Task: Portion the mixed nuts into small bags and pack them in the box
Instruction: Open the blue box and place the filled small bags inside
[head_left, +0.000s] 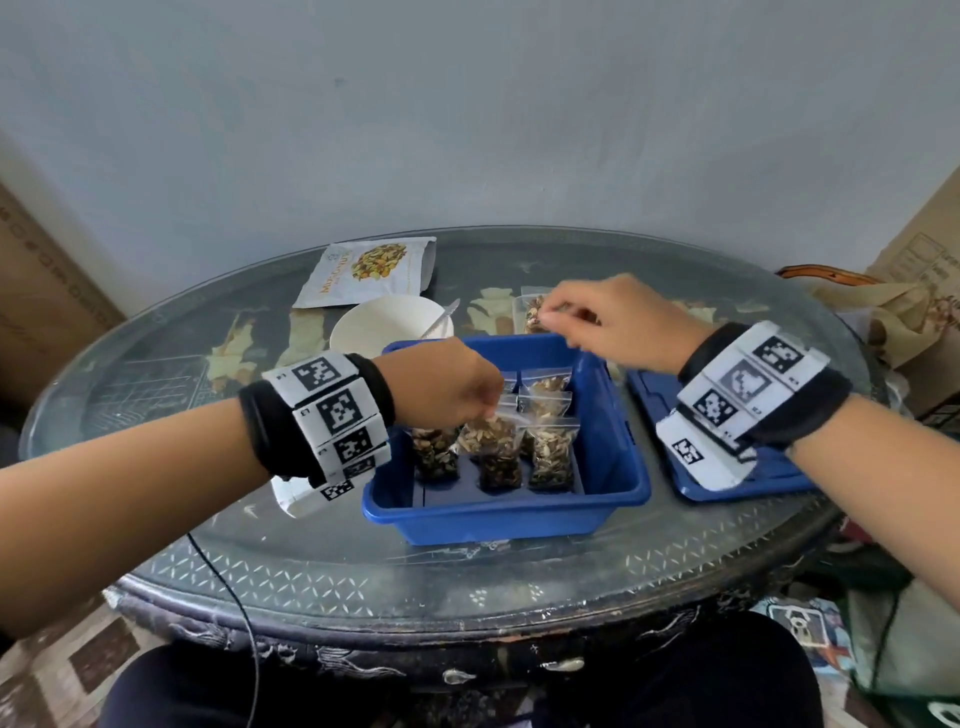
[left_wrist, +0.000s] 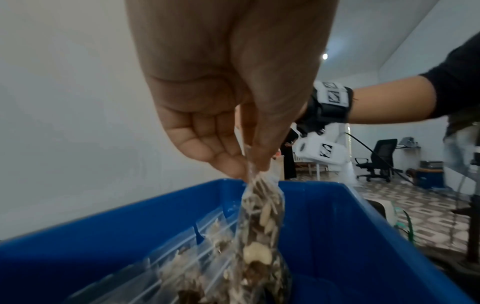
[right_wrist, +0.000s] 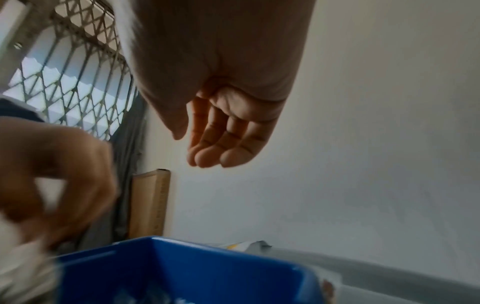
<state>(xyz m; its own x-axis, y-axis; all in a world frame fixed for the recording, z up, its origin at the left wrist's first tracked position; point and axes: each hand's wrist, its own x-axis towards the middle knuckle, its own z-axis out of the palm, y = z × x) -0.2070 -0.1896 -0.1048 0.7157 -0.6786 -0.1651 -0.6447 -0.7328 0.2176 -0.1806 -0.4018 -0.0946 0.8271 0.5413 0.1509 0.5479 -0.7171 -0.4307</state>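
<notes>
Holding a small bag (head_left: 501, 434) of nuts by its top between thumb and fingers, the left hand (head_left: 441, 384) is lowering it into the blue box (head_left: 613, 467) beside the other bags, so packing is the step, and next it likely needs standing up and letting go. The right hand (head_left: 613, 327) is hanging loose and empty past the box, near another bag (head_left: 530, 312) on the table. How many bags are sitting at the back is hard to tell.

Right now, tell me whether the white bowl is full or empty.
Empty: the white bowl shows only bare white inside, with a spoon leaning in it.
</notes>
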